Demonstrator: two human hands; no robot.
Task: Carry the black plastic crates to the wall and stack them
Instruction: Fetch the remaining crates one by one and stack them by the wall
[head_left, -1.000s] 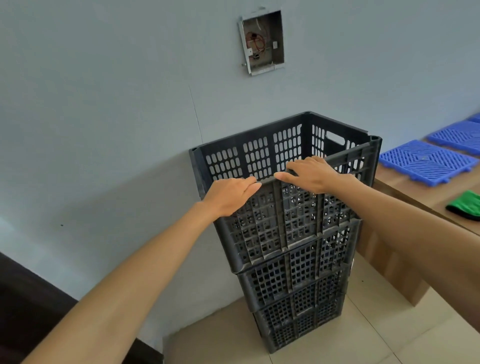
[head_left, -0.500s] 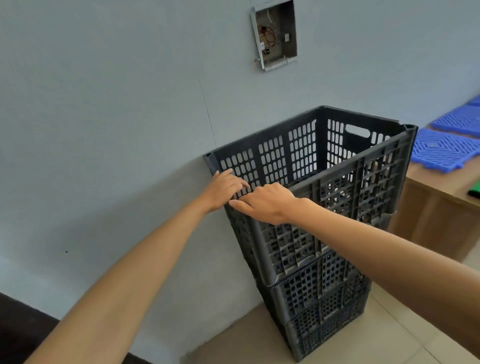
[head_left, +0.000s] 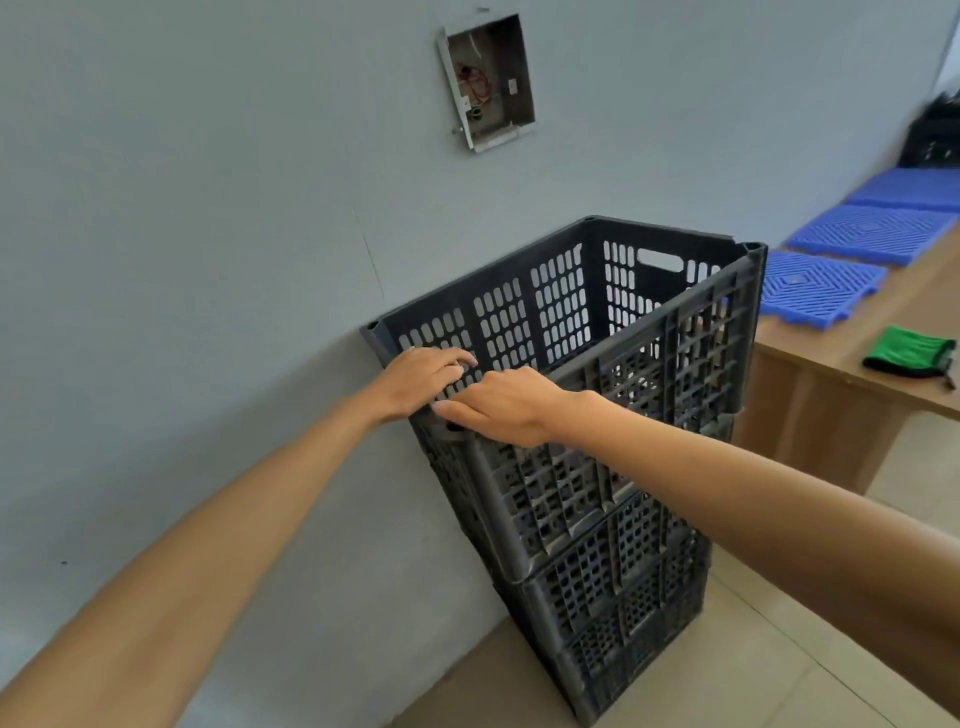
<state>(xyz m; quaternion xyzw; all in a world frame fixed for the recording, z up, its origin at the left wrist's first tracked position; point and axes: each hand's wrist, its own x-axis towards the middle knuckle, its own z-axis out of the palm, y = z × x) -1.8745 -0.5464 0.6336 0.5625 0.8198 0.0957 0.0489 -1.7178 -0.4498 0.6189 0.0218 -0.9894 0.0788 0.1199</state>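
Black perforated plastic crates stand nested in a stack against the grey wall (head_left: 208, 260). The top crate (head_left: 649, 374) sits open and empty above the lower crates (head_left: 623, 597). Both of my hands meet at the top crate's near left corner. My left hand (head_left: 421, 379) lies over the left side rim, fingers curled onto it. My right hand (head_left: 498, 410) rests flat on the front rim at the corner, touching the left hand. I cannot tell if either hand grips the rim or only presses on it.
An open electrical box (head_left: 488, 83) is set into the wall above the stack. To the right stands a wooden bench (head_left: 831, 431) with several blue plastic grid mats (head_left: 821, 286) and a green cloth (head_left: 909, 353). A tiled floor (head_left: 753, 675) lies below.
Both hands slid left along the front rim from its middle to the near left corner. The view swung and moved closer to the stack.
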